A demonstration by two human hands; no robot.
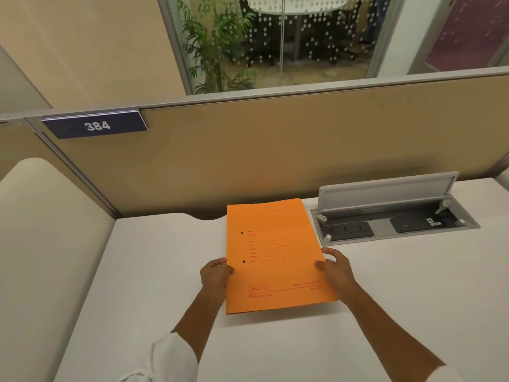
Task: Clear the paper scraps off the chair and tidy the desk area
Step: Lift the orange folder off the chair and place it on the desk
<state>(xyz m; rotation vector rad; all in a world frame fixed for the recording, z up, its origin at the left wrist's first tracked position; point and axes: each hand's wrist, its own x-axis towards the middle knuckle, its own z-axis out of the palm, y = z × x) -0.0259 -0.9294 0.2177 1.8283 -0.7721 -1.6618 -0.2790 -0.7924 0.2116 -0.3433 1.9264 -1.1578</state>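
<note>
An orange file folder [275, 255] with red print and two punched holes lies over the white desk [154, 285], its near edge lifted slightly off the surface. My left hand [216, 274] grips the folder's left edge, thumb on top. My right hand [334, 267] holds its right edge, thumb on the cover and fingers curled behind. No chair and no paper scraps are in view.
An open socket box [394, 221] with its grey lid raised is set into the desk right of the folder. A tan partition [275, 150] carrying a plate numbered 384 [95, 124] closes the desk's far side. A second white desk section [41, 230] lies at the left.
</note>
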